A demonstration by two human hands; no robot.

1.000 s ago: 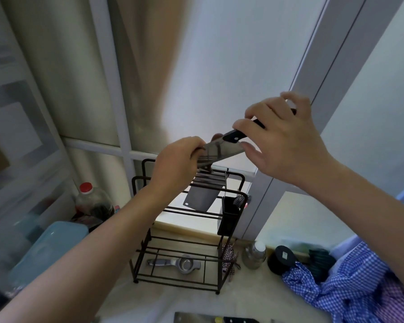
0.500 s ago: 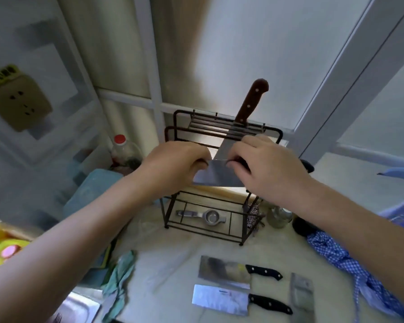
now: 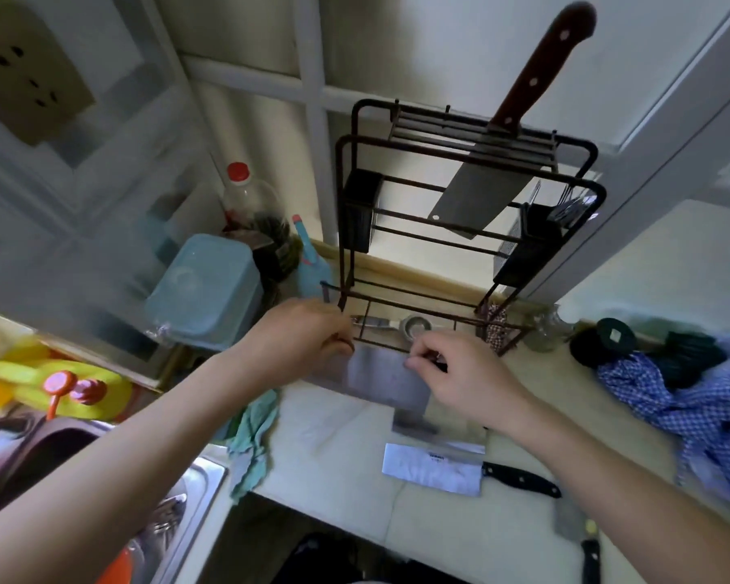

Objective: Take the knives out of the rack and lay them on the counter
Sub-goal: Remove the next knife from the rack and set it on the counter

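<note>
A steel cleaver (image 3: 380, 379) hangs just above the counter (image 3: 338, 453), in front of the rack's base. My left hand (image 3: 300, 339) pinches its left end and my right hand (image 3: 460, 373) grips its handle end; the handle is hidden under the hand. A dark wire rack (image 3: 468, 204) stands at the back, and a brown-handled cleaver (image 3: 502, 162) sticks up through its top slots. On the counter lie a black-handled cleaver (image 3: 435, 469), another blade (image 3: 414, 425) partly under my right hand, and a small knife (image 3: 582, 537) at the front right.
A sink (image 3: 114, 499) lies at lower left with a green cloth (image 3: 251, 436) on its edge. A blue tub (image 3: 203, 292) and a red-capped bottle (image 3: 245, 196) stand left of the rack. Blue checked fabric (image 3: 692, 410) and dark round items (image 3: 603, 339) lie right.
Both hands have brought the cleaver down from the rack's top to just above the counter. My view has tilted down, showing more counter and sink.
</note>
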